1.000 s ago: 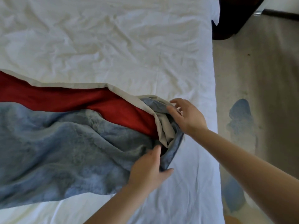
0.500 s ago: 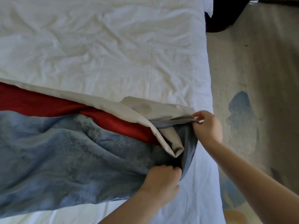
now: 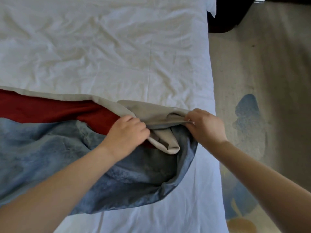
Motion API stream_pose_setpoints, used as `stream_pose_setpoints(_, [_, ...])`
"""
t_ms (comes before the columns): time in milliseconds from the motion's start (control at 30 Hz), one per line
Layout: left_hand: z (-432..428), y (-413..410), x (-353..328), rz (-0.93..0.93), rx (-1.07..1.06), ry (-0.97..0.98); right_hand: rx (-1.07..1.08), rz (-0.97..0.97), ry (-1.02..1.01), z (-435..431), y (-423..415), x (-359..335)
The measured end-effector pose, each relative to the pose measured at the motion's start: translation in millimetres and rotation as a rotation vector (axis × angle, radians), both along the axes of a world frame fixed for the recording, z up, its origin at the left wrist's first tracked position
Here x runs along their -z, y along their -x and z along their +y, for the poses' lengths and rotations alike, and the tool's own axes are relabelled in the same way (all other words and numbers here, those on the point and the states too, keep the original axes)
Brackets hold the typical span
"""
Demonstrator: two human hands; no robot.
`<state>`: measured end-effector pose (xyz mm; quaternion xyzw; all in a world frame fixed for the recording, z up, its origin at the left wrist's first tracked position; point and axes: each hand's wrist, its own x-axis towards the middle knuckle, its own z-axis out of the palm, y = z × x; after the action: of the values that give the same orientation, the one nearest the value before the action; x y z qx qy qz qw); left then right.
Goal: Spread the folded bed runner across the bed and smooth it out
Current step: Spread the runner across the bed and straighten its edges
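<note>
Bed runner [image 3: 50, 148]: one piece, blue plush face, dark red band along its far side, beige-grey lining showing at the edge. It lies crosswise on the near part of the bed [image 3: 117, 47], running from the left border of the view to just short of the bed's right side. Condition: not flat; the blue face is rumpled, and the right end is bunched, with the lining turned over onto the face in loose folds and a rounded flap hanging toward the viewer. Left hand [image 3: 127, 133]: on the runner where the red band meets the lining, fingers [image 3: 143, 130] curled and gripping the turned-over lining; what the thumb does cannot be told. Right hand [image 3: 205, 126]: at the runner's right end near the bed's edge, fingers [image 3: 190, 118] curled tightly, pinching a thin folded edge of the lining. A strip of lining is drawn straight between the two hands. Bed: white sheet, creased, uncovered beyond the runner and in a narrow area nearer the viewer. Carpet [image 3: 277, 73]: beige with a blue patch [image 3: 247, 111], right of the bed. Dark furniture [image 3: 223, 17]: at the bed's far right corner, partly seen.
</note>
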<state>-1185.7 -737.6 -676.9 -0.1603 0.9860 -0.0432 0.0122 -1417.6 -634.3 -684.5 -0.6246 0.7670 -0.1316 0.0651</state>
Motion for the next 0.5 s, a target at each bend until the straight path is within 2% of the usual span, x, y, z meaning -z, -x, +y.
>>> stream_pose_setpoints(167, [-52, -7, -26, 0.037, -0.28, -0.013, 0.361, -0.114, -0.105, 15, 26, 0])
stream_pose_setpoints(267, [-80, -18, -33, -0.027, -0.378, 0.056, 0.524, -0.224, -0.174, 29, 33, 5])
stream_pose_setpoints(367, [-94, -27, -35, -0.043, -0.475, 0.082, 0.629, -0.343, -0.223, 41, 36, 9])
stream_pose_setpoints(500, [-112, -60, -32, -0.065, -0.626, 0.101, 0.707, -0.406, -0.29, 53, 36, 13])
